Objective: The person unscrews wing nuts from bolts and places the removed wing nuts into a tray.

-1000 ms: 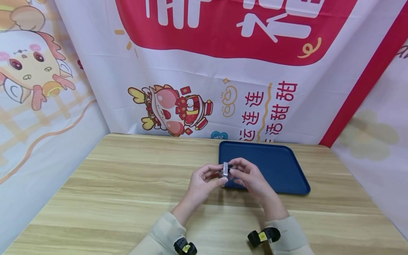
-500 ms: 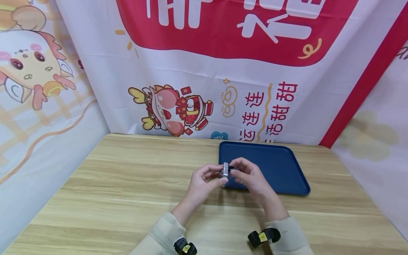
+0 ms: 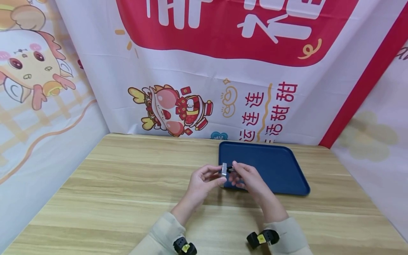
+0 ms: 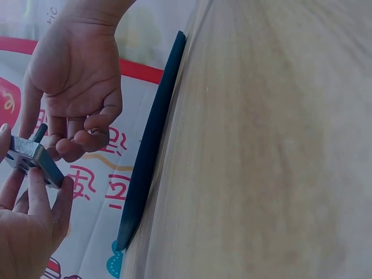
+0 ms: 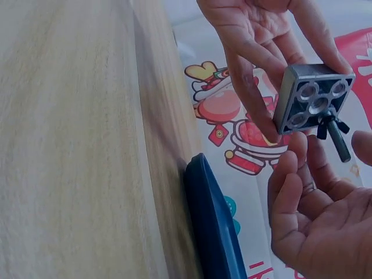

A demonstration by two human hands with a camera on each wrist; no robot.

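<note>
Head view shows our left hand (image 3: 201, 183) pinching the metal block (image 3: 224, 170) over the tray (image 3: 271, 166)'s left edge, probably so its bolt (image 5: 339, 142) and wing nut (image 5: 322, 129) face our right hand (image 3: 250, 177), loosely bent and holding nothing.

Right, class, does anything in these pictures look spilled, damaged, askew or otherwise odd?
I see no spill or damage on the metal block or blue tray. In the head view, the cartoon figure on the rear backdrop lies sideways, head left, as though hung turned.

Light wood-grain table (image 3: 127, 177); white printed backdrop (image 3: 191, 69) behind; red panel (image 3: 220, 39), cartoon dragon (image 3: 167, 109); patterned left wall (image 3: 60, 156).
</note>
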